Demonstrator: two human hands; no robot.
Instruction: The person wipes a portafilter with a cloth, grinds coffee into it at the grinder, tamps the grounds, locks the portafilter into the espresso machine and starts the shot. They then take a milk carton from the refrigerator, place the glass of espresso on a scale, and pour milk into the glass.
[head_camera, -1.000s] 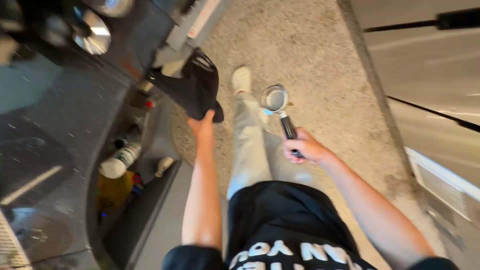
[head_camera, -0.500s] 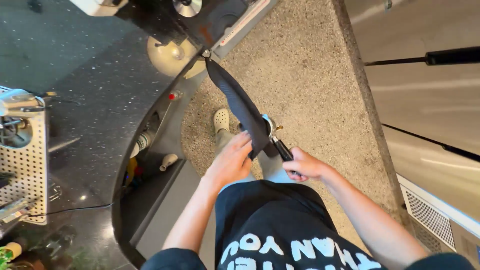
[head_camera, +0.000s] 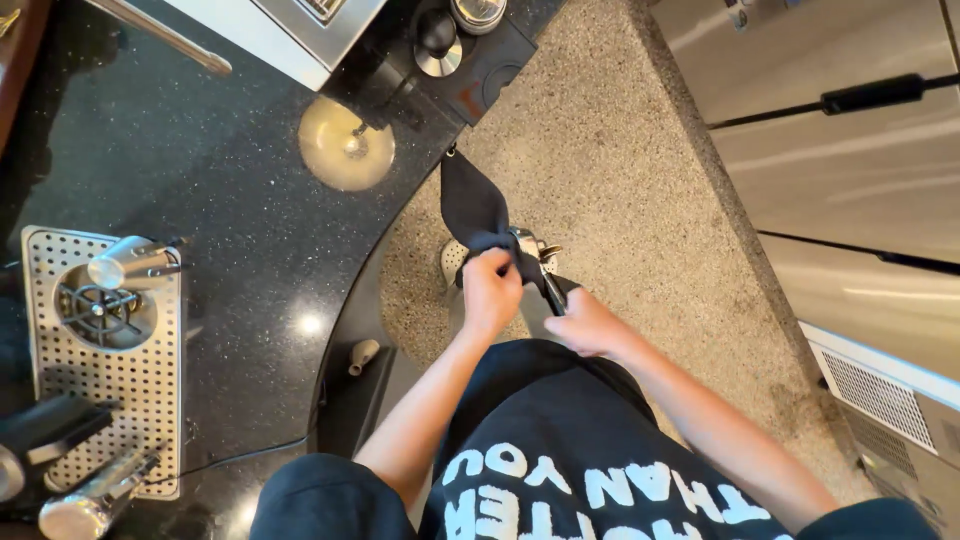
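Note:
My left hand (head_camera: 490, 290) grips a black cloth (head_camera: 472, 208) that hangs from the edge of the dark counter. It presses the cloth onto the metal head of a portafilter (head_camera: 528, 246), which shows only partly from under the fabric. My right hand (head_camera: 585, 322) holds the portafilter by its black handle (head_camera: 553, 292), just right of my left hand. Both hands are in front of my waist, above the speckled floor.
A curved black stone counter (head_camera: 230, 200) runs along the left, with a perforated metal drip tray (head_camera: 100, 350), a small steel pitcher (head_camera: 125, 262) and a round tamping mat (head_camera: 346, 143). Stainless cabinet fronts (head_camera: 850, 150) line the right. Speckled floor (head_camera: 620, 200) lies between.
My left hand pulled the black cloth down from the counter edge onto the portafilter head. The bare basket seen a second ago is now covered. The view swung left over the counter.

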